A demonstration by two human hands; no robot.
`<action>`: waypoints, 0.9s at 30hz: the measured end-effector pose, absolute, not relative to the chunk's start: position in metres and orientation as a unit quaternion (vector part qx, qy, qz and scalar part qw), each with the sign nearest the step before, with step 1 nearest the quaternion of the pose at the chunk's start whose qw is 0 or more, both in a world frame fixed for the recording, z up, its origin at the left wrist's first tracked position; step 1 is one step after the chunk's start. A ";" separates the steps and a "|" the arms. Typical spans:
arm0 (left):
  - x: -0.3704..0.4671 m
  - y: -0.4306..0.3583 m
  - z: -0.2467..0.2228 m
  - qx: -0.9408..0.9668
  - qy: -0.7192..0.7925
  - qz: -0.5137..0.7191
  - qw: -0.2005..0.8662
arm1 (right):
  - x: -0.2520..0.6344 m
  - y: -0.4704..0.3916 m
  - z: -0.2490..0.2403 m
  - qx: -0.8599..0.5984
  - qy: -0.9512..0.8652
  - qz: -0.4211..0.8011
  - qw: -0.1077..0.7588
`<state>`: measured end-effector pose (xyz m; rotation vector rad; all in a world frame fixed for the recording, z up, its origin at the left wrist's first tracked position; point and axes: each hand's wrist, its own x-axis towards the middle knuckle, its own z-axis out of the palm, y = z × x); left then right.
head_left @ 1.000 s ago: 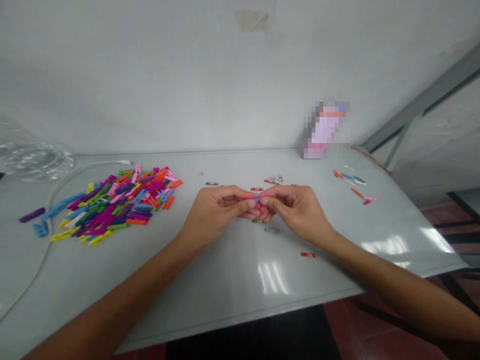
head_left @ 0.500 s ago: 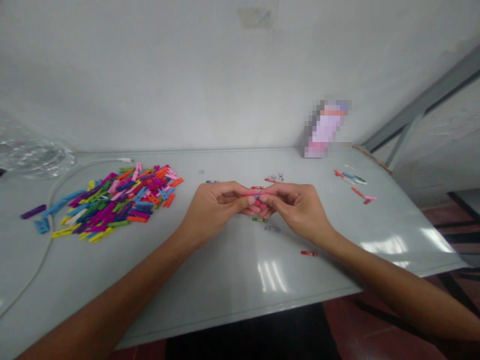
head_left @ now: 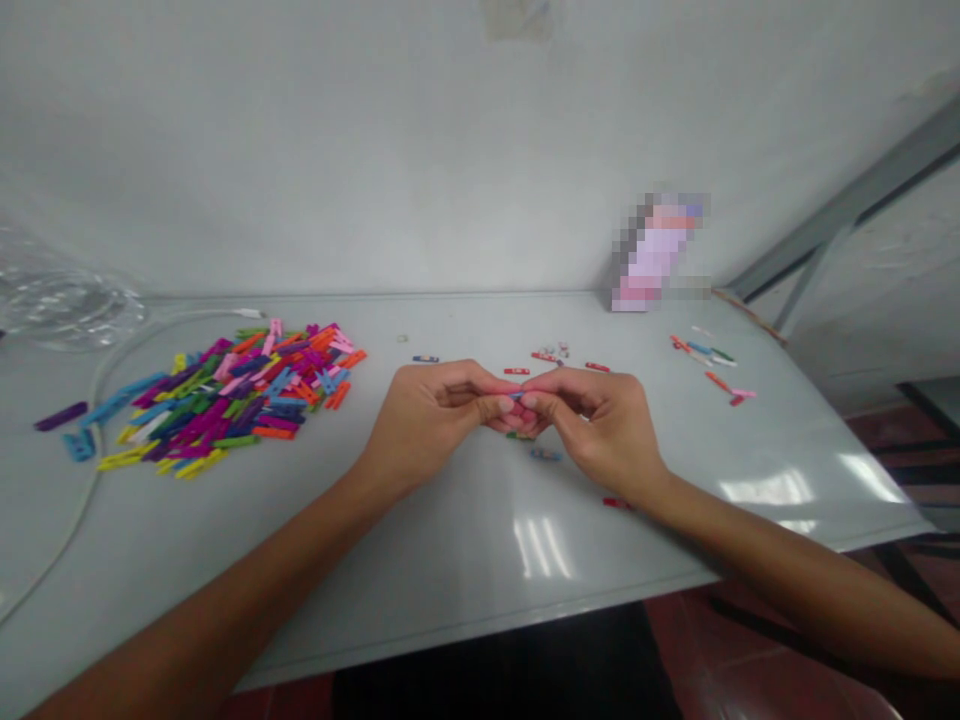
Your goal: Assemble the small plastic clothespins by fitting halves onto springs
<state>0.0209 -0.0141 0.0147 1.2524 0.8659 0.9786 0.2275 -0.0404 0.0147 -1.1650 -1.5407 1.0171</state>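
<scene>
My left hand (head_left: 431, 420) and my right hand (head_left: 604, 420) meet over the middle of the table, thumbs and fingertips pinched together. Between them they grip a small blue clothespin (head_left: 516, 394), mostly covered by the fingers. Around the hands lie small loose clothespin pieces: a red one (head_left: 517, 371) just beyond the fingertips, a green one (head_left: 519, 436) partly hidden under them, and a light blue one (head_left: 546, 455) nearer me. One more red piece (head_left: 616, 502) rests beside my right wrist, and a dark blue one (head_left: 425, 359) is behind my left hand.
A heap of colourful clothespins (head_left: 240, 395) spreads at the left, beside a white cable (head_left: 94, 480) and clear plastic wrapping (head_left: 67, 300). Small metal springs (head_left: 559, 350) lie behind the hands. Several slim pieces (head_left: 705, 350) lie at the right, near a blurred box (head_left: 652, 255) against the wall.
The view has shifted slightly. Both hands keep their pinch, with only small finger movements around the blue clothespin. A red piece beyond my right hand now shows.
</scene>
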 end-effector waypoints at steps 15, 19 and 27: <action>0.017 -0.013 0.019 0.668 0.406 0.420 0.461 | 0.236 -0.031 0.011 -0.487 -0.618 0.442 0.430; 0.017 -0.010 0.013 0.644 0.378 0.418 0.517 | 0.233 -0.030 0.010 -0.470 -0.587 0.496 0.434; 0.018 -0.009 0.013 0.618 0.368 0.407 0.562 | 0.231 -0.028 0.010 -0.462 -0.570 0.525 0.433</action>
